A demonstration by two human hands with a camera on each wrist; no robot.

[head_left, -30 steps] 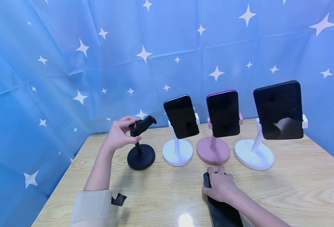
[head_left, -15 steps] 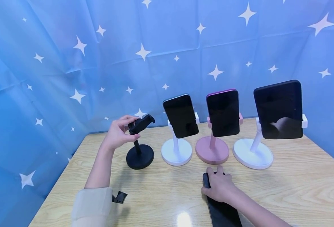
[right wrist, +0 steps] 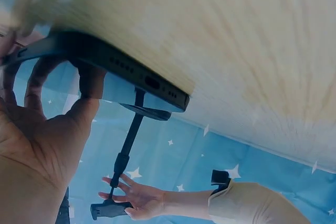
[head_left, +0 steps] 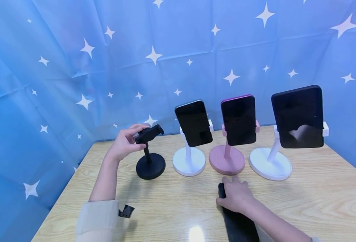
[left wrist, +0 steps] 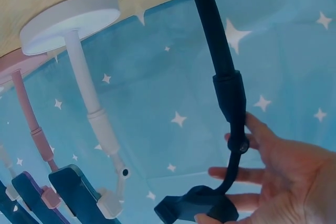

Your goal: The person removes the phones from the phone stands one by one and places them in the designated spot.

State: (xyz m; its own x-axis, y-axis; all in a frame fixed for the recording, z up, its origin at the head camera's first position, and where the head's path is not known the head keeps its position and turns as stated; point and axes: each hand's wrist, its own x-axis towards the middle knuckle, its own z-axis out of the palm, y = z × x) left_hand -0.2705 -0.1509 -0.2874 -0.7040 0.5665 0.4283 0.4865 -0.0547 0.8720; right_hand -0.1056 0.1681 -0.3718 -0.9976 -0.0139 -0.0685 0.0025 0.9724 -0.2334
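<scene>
My left hand grips the holder at the top of a black phone stand, thumb at its near side. The stand's round base is on the table. In the left wrist view, fingers curl around the holder and its bent neck, and the holder has no phone in it. My right hand holds the far end of a black smartphone lying on the table, thumb at its left edge and fingers over the far end. The right wrist view shows the phone's port edge close up.
Right of the black stand, a white stand, a pink stand and a larger white stand each hold a dark-screened device. A blue star-patterned cloth hangs behind the wooden table.
The black holder has turned from a steep slant to a more level one in my left hand. My right hand and the smartphone stay in place.
</scene>
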